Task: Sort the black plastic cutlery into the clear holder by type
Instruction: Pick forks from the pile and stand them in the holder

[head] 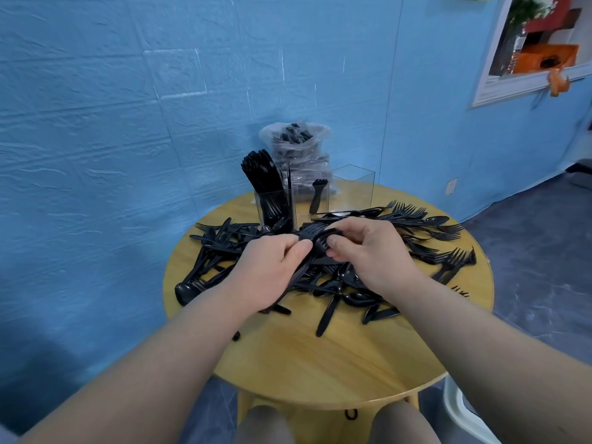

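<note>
gripping a stack of glossy black forks (315, 241) — both hands' fingers (333, 243) curled round it — above the round wooden table (320, 357).

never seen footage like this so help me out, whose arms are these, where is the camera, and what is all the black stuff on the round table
The one picture comes from a camera worn on a person's head, looking forward and down, so the arms are the wearer's own. The left hand and right hand together grip a bunch of black plastic forks. Loose black cutlery lies scattered over the round wooden table. Behind it stands a clear holder: its left compartment is packed with cutlery, the middle has one piece, the right looks empty. A plastic bag of more cutlery stands at the back.
</note>
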